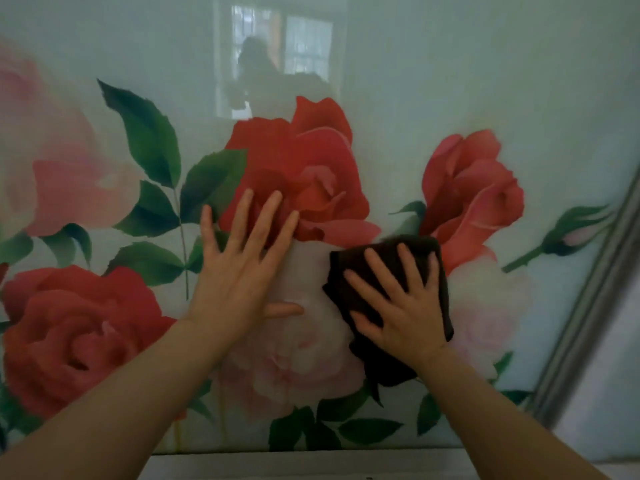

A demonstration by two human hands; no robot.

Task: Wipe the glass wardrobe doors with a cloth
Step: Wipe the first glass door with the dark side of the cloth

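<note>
The wiping itself is under way: the right hand [401, 306] lies flat with fingers spread on a dark brown cloth [391, 268], pressing it against the glass wardrobe door [485, 64], which fills nearly the whole view and is printed with red and pale pink roses and green leaves. The cloth sits right of centre, over the pale rose, between the large central red rose and the red bud to the right; part of it hangs crumpled below the wrist. The left hand [239, 268] is also open, its palm and straight fingers resting bare on the glass just left of the cloth, fingertips over the lower petals of the central red rose, apparently steadying the door. A grey metal frame strip [588, 306] edges the pane at far right, and a pale ledge [311, 459] runs along the bottom. The upper glass shows a hazy reflection of a window. The next move likely calls for firm, even pressure while sliding the cloth across untouched areas, toward the frame or upward, and shifting the left hand so it leaves no fingermarks on wiped glass.
</note>
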